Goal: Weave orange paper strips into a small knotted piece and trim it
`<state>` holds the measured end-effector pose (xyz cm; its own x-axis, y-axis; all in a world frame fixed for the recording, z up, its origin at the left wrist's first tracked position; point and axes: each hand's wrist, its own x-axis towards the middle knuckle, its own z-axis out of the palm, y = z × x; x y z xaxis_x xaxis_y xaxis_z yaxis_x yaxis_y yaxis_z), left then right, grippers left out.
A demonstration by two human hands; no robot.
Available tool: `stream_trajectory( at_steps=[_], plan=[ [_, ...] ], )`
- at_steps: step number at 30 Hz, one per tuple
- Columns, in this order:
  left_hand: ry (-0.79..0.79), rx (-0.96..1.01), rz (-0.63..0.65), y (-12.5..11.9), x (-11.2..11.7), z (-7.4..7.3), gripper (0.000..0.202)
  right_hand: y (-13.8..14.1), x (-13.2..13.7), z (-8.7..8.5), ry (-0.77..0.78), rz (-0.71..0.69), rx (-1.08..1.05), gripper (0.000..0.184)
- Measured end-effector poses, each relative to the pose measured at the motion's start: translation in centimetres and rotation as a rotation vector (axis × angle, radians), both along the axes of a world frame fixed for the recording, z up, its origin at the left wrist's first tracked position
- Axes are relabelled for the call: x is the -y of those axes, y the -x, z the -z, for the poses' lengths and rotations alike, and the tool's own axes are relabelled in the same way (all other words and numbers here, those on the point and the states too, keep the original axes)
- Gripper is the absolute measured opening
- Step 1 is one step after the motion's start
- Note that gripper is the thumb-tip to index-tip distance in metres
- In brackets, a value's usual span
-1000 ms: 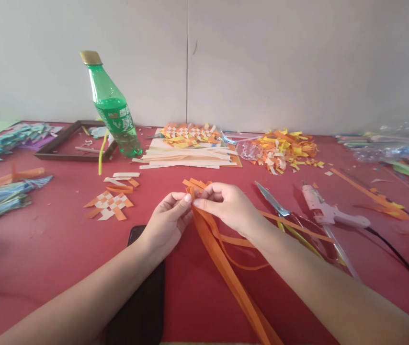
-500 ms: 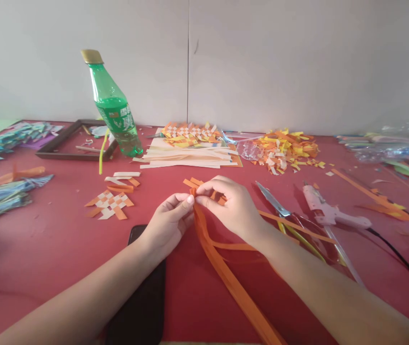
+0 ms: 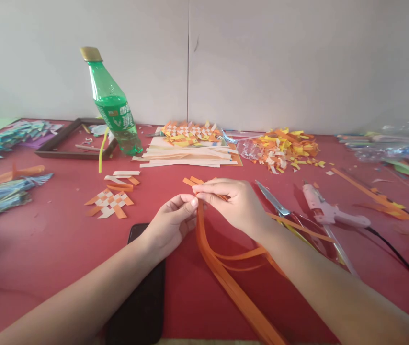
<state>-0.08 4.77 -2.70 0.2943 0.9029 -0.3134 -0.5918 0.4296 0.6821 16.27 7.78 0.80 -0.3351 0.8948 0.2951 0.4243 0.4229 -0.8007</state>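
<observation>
Both hands meet over the middle of the red table [image 3: 57, 249]. My left hand [image 3: 170, 225] is closed, thumb and fingers pinching the top of a bundle of long orange paper strips [image 3: 222, 273]. My right hand [image 3: 235, 203] is closed too, its fingertips pinching the same strip ends just above the left thumb. The strips trail from the pinch toward the near edge, some curling under my right wrist. Short orange ends [image 3: 192, 181] stick out beyond the fingers.
A black phone [image 3: 142, 297] lies under my left forearm. Scissors [image 3: 274, 201] and a pink glue gun [image 3: 328, 213] lie to the right. A green bottle [image 3: 113, 108], a wooden frame [image 3: 64, 141], cream strips [image 3: 186, 157], woven pieces [image 3: 109, 203] and paper scraps [image 3: 285, 148] lie behind.
My right hand has shifted its pinch on the strip ends and lowered slightly. The loose strips under my right wrist have swung and curled further right. My left hand stays put.
</observation>
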Motion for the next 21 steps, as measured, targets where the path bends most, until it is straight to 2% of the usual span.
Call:
stream_trajectory(
  at_steps=[11, 21],
  plan=[
    [-0.026, 0.007, 0.027, 0.1, 0.2, -0.2, 0.021, -0.5, -0.2, -1.4, 0.004, -0.041, 0.025, 0.015],
    [-0.051, 0.013, 0.024, 0.2, 0.3, -0.1, 0.021, -0.5, 0.0, -1.4, -0.072, -0.092, 0.113, 0.023]
  ],
)
